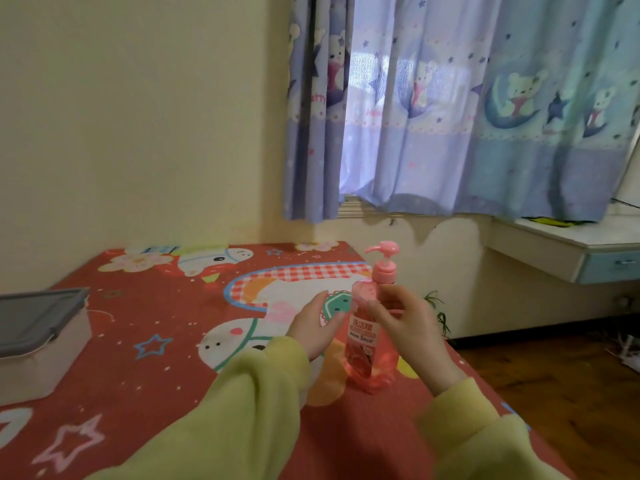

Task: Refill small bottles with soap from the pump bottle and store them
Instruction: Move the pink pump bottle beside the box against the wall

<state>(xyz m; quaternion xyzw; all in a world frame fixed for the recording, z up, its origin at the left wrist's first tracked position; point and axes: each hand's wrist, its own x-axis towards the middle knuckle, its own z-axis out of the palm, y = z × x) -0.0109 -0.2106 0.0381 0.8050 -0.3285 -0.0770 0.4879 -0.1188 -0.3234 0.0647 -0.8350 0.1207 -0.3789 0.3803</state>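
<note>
Our open left hand and right hand flank the upright pump bottle on the bed, the right hand perhaps touching it.

This is a bedroom in a home, most likely a child's. A bed fills the near corner, spread with a red sheet printed with stars, flowers and round cartoon animals. Over the window hangs a lilac-and-blue curtain patterned with teddy bears sitting on crescent moons, daylight glowing through it. The walls are plain cream, scuffed and peeling a little under the sill. To the right a white desk is fixed to the wall, with 1 pale blue drawer beneath. The floor is dark wood boards. A lidded storage box sits on the bed's left edge.
</note>
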